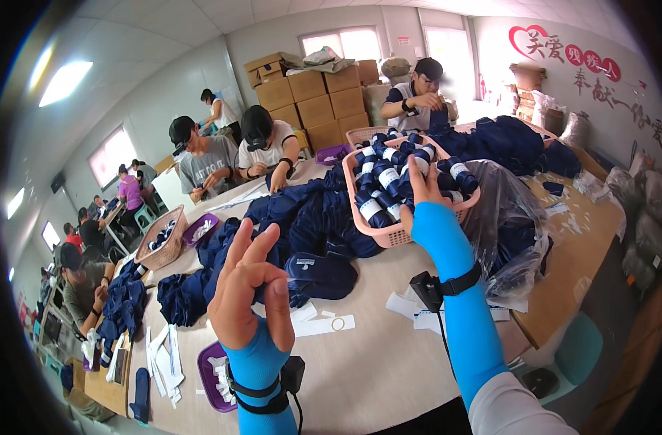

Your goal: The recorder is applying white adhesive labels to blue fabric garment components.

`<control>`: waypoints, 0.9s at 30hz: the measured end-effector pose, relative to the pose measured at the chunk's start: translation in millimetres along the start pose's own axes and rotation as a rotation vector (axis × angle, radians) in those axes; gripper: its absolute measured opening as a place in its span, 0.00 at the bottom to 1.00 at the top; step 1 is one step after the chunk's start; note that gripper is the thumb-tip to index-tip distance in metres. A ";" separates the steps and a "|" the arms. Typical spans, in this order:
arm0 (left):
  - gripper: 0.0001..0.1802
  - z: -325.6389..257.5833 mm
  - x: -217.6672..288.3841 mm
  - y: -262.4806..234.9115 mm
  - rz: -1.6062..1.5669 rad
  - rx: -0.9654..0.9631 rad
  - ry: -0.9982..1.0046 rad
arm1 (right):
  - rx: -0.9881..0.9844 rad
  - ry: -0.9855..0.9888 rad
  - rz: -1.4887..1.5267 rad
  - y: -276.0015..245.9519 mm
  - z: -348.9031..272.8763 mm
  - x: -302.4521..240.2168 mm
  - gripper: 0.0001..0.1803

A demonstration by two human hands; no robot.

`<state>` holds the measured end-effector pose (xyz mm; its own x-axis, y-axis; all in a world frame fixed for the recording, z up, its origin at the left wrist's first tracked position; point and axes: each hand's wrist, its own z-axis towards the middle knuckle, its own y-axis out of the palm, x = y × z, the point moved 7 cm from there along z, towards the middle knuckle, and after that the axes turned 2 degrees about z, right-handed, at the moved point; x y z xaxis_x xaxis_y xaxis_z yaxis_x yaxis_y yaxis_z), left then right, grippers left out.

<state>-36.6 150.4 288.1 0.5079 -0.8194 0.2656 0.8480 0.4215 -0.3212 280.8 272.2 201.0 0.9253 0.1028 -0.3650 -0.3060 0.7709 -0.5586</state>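
Observation:
My right hand [424, 190], in a blue sleeve, reaches over the pink basket [396, 235] with fingers stretched out. Beneath it lie several rolled navy cloth bundles [386, 176] with white paper bands; whether the fingertips touch one I cannot tell. Above the near table my left hand [247, 293] is raised, fingers apart and partly bent, with nothing visible in it. Just behind it lies a folded navy cloth piece [324, 277] with a small white print. A white paper strip [320, 325] with a yellowish rubber band [337, 324] on it lies beside the left hand.
Navy cloth heaps [302, 210] run along the table. A purple tray [209, 388] of white paper pieces stands near my left forearm. Clear plastic [505, 232] covers cloth beside the basket. Co-workers [204, 163] sit across the table. A green chair [577, 351] stands at right.

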 end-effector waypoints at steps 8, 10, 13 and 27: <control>0.04 -0.4 6.8 -13.0 -0.019 0.055 0.002 | 0.298 -0.063 0.118 -2.7 5.4 32.0 0.39; 0.04 -0.6 3.2 -14.3 -0.014 0.051 0.001 | 0.436 -0.015 0.114 -20.1 2.3 25.4 0.28; 0.05 -1.7 0.9 -9.5 -0.017 0.029 -0.020 | 0.388 0.053 0.285 -7.0 10.6 40.0 0.26; 0.03 -13.7 26.7 -48.1 -0.100 0.005 -0.009 | 0.343 -0.011 0.637 -64.3 8.6 3.6 0.26</control>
<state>-65.9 102.9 298.2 0.4215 -0.8543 0.3040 0.8955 0.3395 -0.2877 305.8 228.4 242.0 0.5931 0.6031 -0.5333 -0.7011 0.7126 0.0261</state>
